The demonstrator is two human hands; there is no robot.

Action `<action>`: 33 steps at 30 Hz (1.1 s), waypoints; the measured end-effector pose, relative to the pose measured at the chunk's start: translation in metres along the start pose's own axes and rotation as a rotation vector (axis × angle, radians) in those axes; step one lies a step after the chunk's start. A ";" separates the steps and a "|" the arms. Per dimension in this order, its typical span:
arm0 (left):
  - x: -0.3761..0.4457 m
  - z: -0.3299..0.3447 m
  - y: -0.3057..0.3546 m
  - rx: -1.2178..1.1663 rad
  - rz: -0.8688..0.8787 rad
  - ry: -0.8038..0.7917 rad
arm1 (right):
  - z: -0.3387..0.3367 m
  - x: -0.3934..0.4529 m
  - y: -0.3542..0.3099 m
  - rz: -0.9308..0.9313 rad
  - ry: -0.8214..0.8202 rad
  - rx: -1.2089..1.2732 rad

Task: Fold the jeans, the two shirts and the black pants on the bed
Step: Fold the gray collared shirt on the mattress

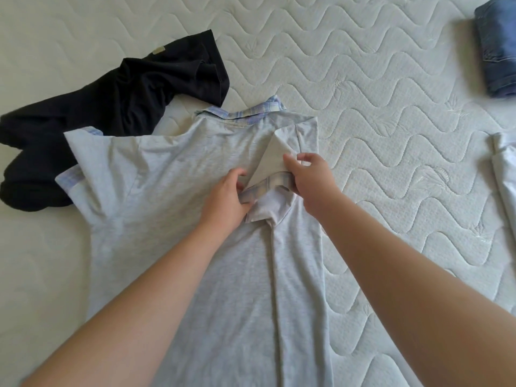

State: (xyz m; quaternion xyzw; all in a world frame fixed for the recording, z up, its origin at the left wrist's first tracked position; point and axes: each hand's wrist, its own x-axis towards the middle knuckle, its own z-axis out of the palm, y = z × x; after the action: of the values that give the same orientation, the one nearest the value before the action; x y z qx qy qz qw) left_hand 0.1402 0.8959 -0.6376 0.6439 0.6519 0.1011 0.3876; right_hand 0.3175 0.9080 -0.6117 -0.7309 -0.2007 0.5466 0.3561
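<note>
We reach both bare forearms forward over the bed, hands meeting at the middle of the grey shirt. Our left hand curls its fingers round the plaid-trimmed cuff of the folded-in sleeve, pinching it from the left; our right hand grips the same sleeve from the right, thumb and fingers bent over its upper edge. The black pants lie crumpled at the upper left, well unfolded, and the shirt's other sleeve and shoulder overlap their lower part. The jeans sit already folded at the upper right corner, well apart from our hands. At the right edge a bit of pale cloth shows, cut off by the frame, so we cannot tell what it is. The grey shirt lies flat on the quilted mattress, back up, its plaid collar pointing away from us, its right side folded inward in a long strip, its left sleeve spread out.
</note>
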 end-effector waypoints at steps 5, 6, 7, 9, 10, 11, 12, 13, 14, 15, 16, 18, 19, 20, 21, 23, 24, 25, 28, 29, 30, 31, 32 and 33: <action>-0.013 -0.001 0.009 -0.031 -0.011 0.160 | 0.003 -0.002 -0.007 -0.021 -0.061 0.094; -0.016 0.001 0.012 -0.071 -0.020 0.174 | 0.004 -0.002 -0.010 -0.036 -0.072 0.103; -0.018 0.003 0.013 -0.109 -0.031 0.180 | 0.006 -0.001 -0.014 -0.042 -0.083 0.111; -0.022 0.007 0.014 -0.148 -0.053 0.170 | 0.011 0.001 -0.018 -0.014 -0.124 0.142; -0.022 0.010 0.014 -0.145 -0.060 0.162 | 0.013 0.001 -0.019 0.016 -0.147 0.165; -0.023 0.011 0.013 -0.135 -0.070 0.165 | 0.015 0.002 -0.019 0.051 -0.167 0.198; -0.023 0.013 0.012 -0.123 -0.085 0.180 | 0.015 0.001 -0.018 0.087 -0.183 0.234; -0.024 0.013 0.012 -0.118 -0.102 0.203 | 0.015 -0.001 -0.018 0.112 -0.201 0.262; -0.025 0.013 0.012 -0.121 -0.123 0.225 | 0.013 -0.003 -0.018 0.118 -0.212 0.266; -0.027 0.013 0.012 -0.126 -0.138 0.245 | 0.011 -0.005 -0.016 0.107 -0.214 0.251; -0.027 0.013 0.011 -0.134 -0.147 0.259 | 0.007 -0.007 -0.014 0.086 -0.205 0.219; -0.029 0.015 0.007 -0.145 -0.146 0.282 | 0.000 -0.009 -0.009 0.065 -0.173 0.179; -0.030 0.016 0.006 -0.151 -0.143 0.294 | -0.003 -0.009 -0.006 0.067 -0.161 0.172; -0.032 0.017 0.004 -0.160 -0.141 0.307 | -0.007 -0.010 -0.003 0.066 -0.149 0.156; -0.033 0.017 0.003 -0.169 -0.138 0.322 | -0.009 -0.010 0.000 0.060 -0.134 0.128; -0.034 0.019 0.001 -0.170 -0.132 0.344 | -0.013 -0.009 0.007 0.037 -0.118 0.050; -0.034 0.020 0.000 -0.158 -0.129 0.346 | -0.015 -0.009 0.012 0.026 -0.118 0.014; -0.035 0.020 0.000 -0.137 -0.121 0.346 | -0.016 -0.008 0.017 0.019 -0.115 -0.021; -0.032 0.023 0.000 -0.087 -0.100 0.327 | -0.017 -0.011 0.030 -0.024 -0.081 -0.180; -0.031 0.023 0.001 -0.085 -0.113 0.309 | -0.018 -0.013 0.033 -0.059 -0.067 -0.255; -0.030 0.023 0.000 -0.077 -0.136 0.286 | -0.018 -0.014 0.036 -0.099 -0.052 -0.339; -0.030 0.022 0.000 -0.063 -0.162 0.258 | -0.018 -0.014 0.038 -0.136 -0.037 -0.408; -0.029 0.021 -0.001 -0.040 -0.180 0.230 | -0.018 -0.015 0.040 -0.158 -0.024 -0.451; -0.029 0.021 -0.002 -0.014 -0.179 0.208 | -0.018 -0.015 0.040 -0.166 -0.016 -0.472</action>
State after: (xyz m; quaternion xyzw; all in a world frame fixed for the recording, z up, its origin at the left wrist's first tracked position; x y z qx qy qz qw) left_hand 0.1480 0.8612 -0.6421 0.5663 0.7428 0.1370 0.3299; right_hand 0.3256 0.8652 -0.6290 -0.7704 -0.3852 0.4593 0.2175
